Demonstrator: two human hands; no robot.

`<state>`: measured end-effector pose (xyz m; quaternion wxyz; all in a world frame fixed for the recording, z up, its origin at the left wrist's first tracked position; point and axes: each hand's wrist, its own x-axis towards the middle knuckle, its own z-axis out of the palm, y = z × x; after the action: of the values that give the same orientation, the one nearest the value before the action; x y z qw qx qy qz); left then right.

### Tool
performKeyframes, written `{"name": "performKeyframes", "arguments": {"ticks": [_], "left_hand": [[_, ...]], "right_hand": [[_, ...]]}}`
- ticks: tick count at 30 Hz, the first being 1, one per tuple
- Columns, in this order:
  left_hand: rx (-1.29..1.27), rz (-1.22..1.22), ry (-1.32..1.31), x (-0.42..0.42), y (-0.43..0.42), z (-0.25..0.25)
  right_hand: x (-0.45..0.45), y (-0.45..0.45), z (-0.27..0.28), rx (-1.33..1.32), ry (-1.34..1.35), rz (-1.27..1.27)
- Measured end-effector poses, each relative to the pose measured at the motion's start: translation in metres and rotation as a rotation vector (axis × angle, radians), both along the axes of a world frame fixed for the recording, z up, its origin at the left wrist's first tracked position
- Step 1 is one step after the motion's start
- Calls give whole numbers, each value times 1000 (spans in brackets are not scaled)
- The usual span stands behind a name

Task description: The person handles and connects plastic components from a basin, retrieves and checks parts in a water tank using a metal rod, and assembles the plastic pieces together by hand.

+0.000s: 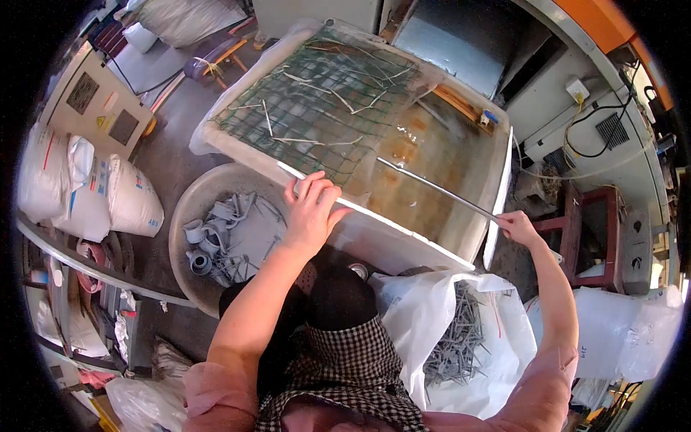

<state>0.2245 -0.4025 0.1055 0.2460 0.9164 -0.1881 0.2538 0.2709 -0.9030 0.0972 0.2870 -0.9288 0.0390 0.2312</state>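
A large pale water tub (pixel 403 229) stands in front of me. My left hand (pixel 312 209) is hooked over its near rim, fingers bent on the edge and thumb apart. On the right, my right hand (pixel 517 227) is closed round the end of a thin metal rod (pixel 439 189). The rod slants up and left over the tub, its far tip at the border between a green net (pixel 288 108) and the uncovered water (pixel 425 165). Pale thin strips (pixel 327 90) lie across the net.
A round grey basin (pixel 188 248) with grey plastic parts stands left of my knees. Between my legs and right arm is a white sack (pixel 417 309) of grey sprues (pixel 457 338). Full white sacks (pixel 93 191) sit at left; a reddish frame (pixel 594 230) and machine cabinets (pixel 583 108) at right.
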Motion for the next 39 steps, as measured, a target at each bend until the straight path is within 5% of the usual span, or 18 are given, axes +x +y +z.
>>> {"name": "performKeyframes", "arguments": {"ticks": [14,18,20,27,39], "left_hand": [[-25,-7,48,1,0,2],[-26,-8,38,0,1,2],[-29,-10,28,-1,2,0],[-40,-5,3,-7,4,-2],[5,26,-35,-6,0,-5]], "right_hand": [[90,120,-88,17,-84,-6],[87,123,-68,-17,-80,-18],[81,96,-53,-221,-285,160],[18,36,63,-339,-104,147],[2,44,-15,-259,-143,109]]}}
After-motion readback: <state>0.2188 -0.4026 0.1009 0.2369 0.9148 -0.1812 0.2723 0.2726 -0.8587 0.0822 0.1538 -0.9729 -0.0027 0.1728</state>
